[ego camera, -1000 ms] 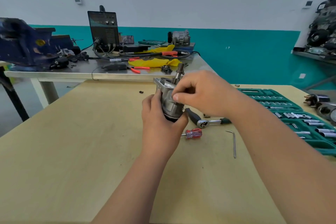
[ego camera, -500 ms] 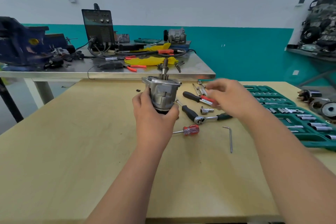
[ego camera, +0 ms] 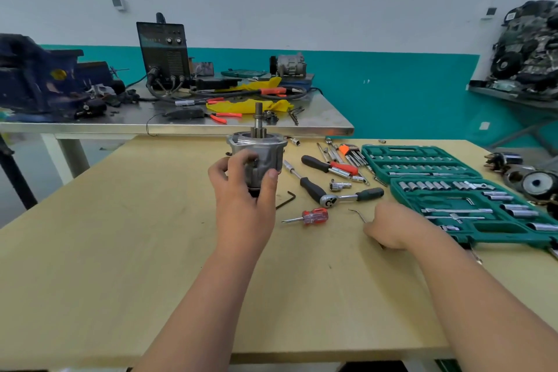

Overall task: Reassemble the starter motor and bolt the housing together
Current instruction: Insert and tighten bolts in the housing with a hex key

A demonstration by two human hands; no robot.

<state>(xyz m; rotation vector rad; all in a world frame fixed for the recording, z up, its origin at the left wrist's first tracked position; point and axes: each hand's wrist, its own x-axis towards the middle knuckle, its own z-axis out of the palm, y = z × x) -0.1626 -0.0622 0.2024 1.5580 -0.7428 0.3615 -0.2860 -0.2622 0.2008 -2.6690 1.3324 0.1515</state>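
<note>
Honestly, my right hand (ego camera: 392, 229) hides its own fingers. They are tucked under the palm against the desk (ego camera: 120, 251), right over the long leg of the silver hex key (ego camera: 356, 213). Only its bent end sticks out to the left, so I cannot tell whether I have hold of it. The lower end of the starter motor (ego camera: 262, 160) is buried in my left hand (ego camera: 241, 199). Those fingers curl round the grey housing, thumb on its right side, holding it upright above the desk toward the middle of the far edge, its shaft (ego camera: 259, 118) pointing up. Half a second ago my right hand hovered over the red-handled tool (ego camera: 341, 167) farther back; now it is down beside the green socket case (ego camera: 437, 201) near the right edge.
</note>
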